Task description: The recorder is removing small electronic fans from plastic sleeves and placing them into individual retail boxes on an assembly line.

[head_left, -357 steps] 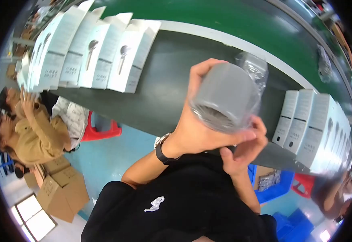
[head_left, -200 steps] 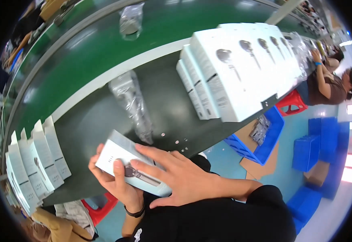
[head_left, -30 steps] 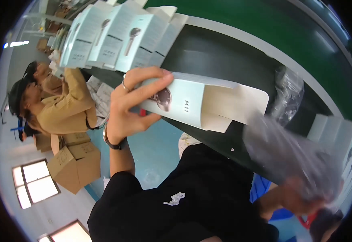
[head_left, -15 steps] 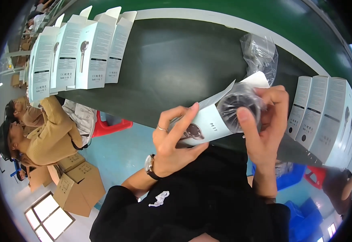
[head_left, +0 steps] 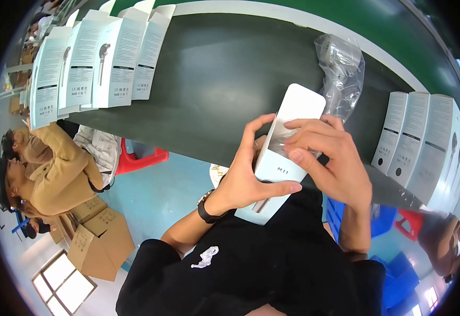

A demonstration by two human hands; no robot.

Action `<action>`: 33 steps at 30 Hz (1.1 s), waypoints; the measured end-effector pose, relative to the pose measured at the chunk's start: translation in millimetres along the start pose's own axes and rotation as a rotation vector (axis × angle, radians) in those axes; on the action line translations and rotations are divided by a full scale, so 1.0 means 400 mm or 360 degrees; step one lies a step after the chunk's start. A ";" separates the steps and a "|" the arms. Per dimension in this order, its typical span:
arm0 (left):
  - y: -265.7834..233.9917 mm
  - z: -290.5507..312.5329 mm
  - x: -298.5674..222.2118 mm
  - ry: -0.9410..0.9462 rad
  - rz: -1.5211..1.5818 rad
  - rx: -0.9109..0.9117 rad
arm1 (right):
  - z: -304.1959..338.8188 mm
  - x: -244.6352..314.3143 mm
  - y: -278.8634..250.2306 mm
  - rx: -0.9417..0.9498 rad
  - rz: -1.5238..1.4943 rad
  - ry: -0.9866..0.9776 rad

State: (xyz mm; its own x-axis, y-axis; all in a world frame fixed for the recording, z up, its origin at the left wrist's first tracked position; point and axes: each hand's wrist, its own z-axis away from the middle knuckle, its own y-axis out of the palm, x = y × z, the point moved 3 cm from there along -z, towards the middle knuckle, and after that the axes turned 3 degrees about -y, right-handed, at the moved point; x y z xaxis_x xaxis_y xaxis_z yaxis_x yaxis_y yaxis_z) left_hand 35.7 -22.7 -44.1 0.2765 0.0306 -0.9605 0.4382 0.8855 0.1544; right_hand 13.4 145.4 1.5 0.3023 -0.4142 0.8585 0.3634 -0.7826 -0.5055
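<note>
Your left hand (head_left: 240,181) is wrapped round a white box (head_left: 275,171), thumb across the printed face. Your right hand (head_left: 333,158) is half curled at the box's open mouth, fingertips at the clear plastic wrap (head_left: 279,142) inside; whether they pinch it cannot be told. The box is held tilted over the near edge of the tabletop (head_left: 214,79), end flap raised. Beyond your right hand, a bagged grey item (head_left: 343,73) lies toward the far edge. Open-flapped boxes (head_left: 119,63) stand at the tabletop's left end; another box row (head_left: 419,142) stands at its right.
</note>
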 end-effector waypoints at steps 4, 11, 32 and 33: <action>0.018 0.003 0.007 -0.0036 0.0177 -0.0011 | -0.002 0.003 -0.034 0.0138 -0.0024 0.0235; 0.017 0.015 -0.002 0.0180 -0.0060 -0.0026 | 0.009 0.037 -0.020 -0.1212 -0.0072 0.0309; 0.014 0.023 0.044 0.0396 0.0249 -0.0041 | 0.086 -0.046 0.100 -0.0528 -0.1512 -0.0141; 0.014 0.022 0.046 0.0391 0.0202 -0.0030 | 0.090 -0.038 0.104 -0.0515 -0.1263 -0.0115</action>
State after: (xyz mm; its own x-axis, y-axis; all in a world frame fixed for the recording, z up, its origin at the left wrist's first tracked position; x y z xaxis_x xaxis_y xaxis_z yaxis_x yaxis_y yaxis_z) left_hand 50.8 -21.1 -58.8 0.1113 0.2513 -0.9615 0.3969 0.8757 0.2748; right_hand 55.6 135.9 -35.8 0.1246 0.3336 0.9344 0.2253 -0.9267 0.3008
